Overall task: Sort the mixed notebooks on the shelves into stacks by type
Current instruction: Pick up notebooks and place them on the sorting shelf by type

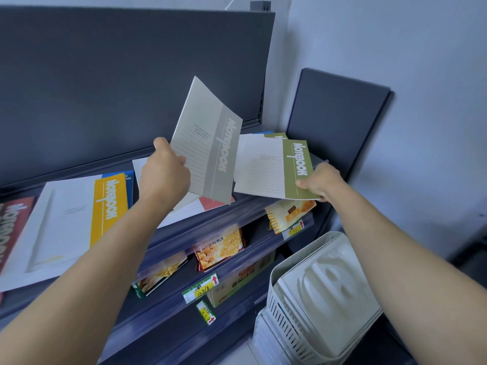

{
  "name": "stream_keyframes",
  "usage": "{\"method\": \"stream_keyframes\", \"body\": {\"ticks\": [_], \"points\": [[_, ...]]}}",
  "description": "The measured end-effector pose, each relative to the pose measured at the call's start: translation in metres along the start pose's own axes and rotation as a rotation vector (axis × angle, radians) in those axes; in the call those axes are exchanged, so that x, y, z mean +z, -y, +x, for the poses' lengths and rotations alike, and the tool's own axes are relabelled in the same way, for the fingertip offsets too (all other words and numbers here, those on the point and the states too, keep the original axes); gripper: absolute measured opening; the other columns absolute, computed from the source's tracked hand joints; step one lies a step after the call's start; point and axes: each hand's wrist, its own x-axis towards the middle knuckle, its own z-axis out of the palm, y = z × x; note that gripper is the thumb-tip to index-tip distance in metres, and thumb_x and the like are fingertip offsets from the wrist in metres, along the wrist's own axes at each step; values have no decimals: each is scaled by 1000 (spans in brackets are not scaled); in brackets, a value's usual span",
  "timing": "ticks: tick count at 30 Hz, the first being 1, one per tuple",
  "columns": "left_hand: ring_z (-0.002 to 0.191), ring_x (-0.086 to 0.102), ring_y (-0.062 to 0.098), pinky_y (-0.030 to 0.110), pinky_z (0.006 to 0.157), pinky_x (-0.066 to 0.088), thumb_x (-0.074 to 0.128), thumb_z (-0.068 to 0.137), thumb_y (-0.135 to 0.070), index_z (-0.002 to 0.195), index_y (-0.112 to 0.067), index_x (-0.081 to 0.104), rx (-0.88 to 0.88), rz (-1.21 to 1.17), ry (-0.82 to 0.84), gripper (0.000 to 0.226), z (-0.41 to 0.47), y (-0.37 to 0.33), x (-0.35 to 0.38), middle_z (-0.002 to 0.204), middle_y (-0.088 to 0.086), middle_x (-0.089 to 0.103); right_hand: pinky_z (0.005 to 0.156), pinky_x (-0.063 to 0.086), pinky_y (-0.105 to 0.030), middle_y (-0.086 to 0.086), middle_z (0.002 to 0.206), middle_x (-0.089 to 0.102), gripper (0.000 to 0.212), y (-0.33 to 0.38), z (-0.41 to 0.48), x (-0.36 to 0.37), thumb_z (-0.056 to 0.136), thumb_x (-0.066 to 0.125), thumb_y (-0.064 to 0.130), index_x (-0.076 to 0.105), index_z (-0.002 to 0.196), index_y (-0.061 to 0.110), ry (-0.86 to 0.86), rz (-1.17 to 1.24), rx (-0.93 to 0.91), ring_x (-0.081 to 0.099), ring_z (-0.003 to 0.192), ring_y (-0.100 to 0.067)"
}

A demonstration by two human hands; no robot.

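My left hand [164,171] grips a grey-banded notebook [208,143] by its left edge and holds it tilted up above the top shelf [210,219]. My right hand [320,181] pinches the lower right corner of a green-banded notebook [274,171], which lies on a small pile at the shelf's right end. Under the grey one lies a red-banded notebook [210,202]. A yellow-banded notebook [79,219] tops a pile on the left, over a blue one [129,185]. A dark red notebook [13,227] sits at the far left.
Snack packets [220,248] and yellow price tags [201,287] fill the lower shelves. White slotted baskets [316,293] stand stacked on the floor at the lower right. A dark panel [337,119] leans on the wall behind the shelf's right end.
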Motion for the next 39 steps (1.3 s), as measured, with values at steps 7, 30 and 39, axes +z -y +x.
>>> {"method": "stream_keyframes", "body": {"ticks": [7,30,39], "points": [[78,46,23,24,46,27,36,97,-7,99,-9,29,78,-65,20,8,-10,4,-10,95,10,48,65,40,-29,-11,89,56,7,-1,-21,-9,86,47,6,54,85,8,-140,7,-22,51,79,-28],[79,45,21,27,66,41,36,95,0,100,-6,38,435,-492,390,8,-144,-41,29,77,-7,44,60,38,-30,-3,84,54,20,-128,-260,-82,84,31,-5,38,95,11,-776,280,44,46,71,-18],[72,40,15,13,56,35,40,99,-14,98,-7,41,506,-568,468,8,-246,-101,61,79,-3,46,56,37,-27,0,88,54,27,-227,-349,-139,86,31,-10,40,96,14,-901,243,126,45,67,-13]]}}
